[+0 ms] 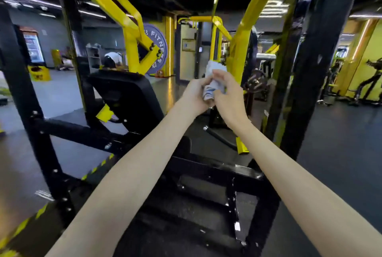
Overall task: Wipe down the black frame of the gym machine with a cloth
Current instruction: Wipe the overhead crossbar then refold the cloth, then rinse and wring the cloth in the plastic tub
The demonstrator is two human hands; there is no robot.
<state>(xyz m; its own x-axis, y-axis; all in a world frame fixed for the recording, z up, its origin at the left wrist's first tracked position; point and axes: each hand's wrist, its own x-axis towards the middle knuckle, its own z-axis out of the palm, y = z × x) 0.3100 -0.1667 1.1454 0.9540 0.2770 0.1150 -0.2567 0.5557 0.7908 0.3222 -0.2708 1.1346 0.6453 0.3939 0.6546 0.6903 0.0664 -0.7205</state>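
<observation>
Dark gym floor (343,145), black frame (19,85), yellow arms (132,35).

Both bare forearms extend forward and converge at the wrists. Left hand (195,96) and right hand (228,93) meet, fingers curled around one bunched cloth (214,70).

Counts:
- hands: 2, left hand (195,94) and right hand (228,93)
- cloth (216,66): 1, both hands on it
- black frame (68,130): 1
- near uprights: 2, left upright (18,74) and right upright (316,60)
- yellow lever arms: 2, left lever arm (132,35) and right lever arm (246,35)
- back pad (124,91): 1
- round FITNESS sign (159,50): 1
- yellow box (39,73): 1
- lit display cabinet (33,46): 1
- background person (113,58): 1
</observation>
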